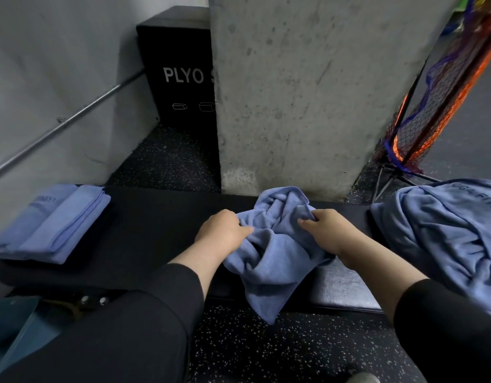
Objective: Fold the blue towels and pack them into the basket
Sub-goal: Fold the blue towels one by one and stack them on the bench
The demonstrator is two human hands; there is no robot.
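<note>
A crumpled blue towel (274, 252) lies on the black padded bench (145, 225), one corner hanging over the front edge. My left hand (221, 233) grips its left side, fingers curled into the cloth. My right hand (326, 230) pinches a fold on its right side. A stack of folded blue towels (53, 222) sits on the bench's left end. A heap of unfolded blue towels (443, 233) fills the right end. No basket is recognisable in view.
A concrete pillar (294, 92) rises right behind the bench. A black plyo box (180, 76) stands behind it to the left, beside a grey wall with a metal rail (64, 125). An orange and purple net (443, 92) leans at the right. Speckled rubber floor (280, 349) lies below.
</note>
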